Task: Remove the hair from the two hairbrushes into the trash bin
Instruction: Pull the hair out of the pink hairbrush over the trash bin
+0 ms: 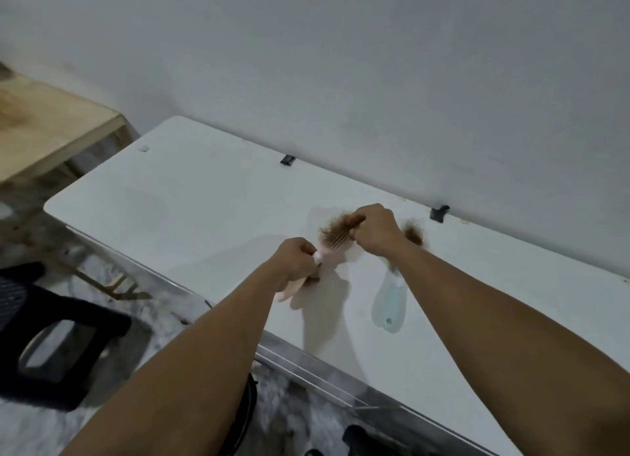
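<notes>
My left hand (296,257) grips the handle of a pale pink hairbrush (320,255) held just above the white table (191,189). Brown hair (335,229) is tangled in its bristles. My right hand (375,232) is closed on that clump of hair at the brush head. A light blue hairbrush (390,302) lies flat on the table to the right, handle toward me. Its head is partly hidden by my right forearm, and a tuft of brown hair (414,234) shows at its far end.
Two dark clips (288,159) (439,213) sit on the table's far edge against the grey wall. A wooden bench (51,131) stands at left, a black plastic stool (51,336) on the floor below it. A dark round rim (250,401), perhaps a bin, shows under the table's near edge.
</notes>
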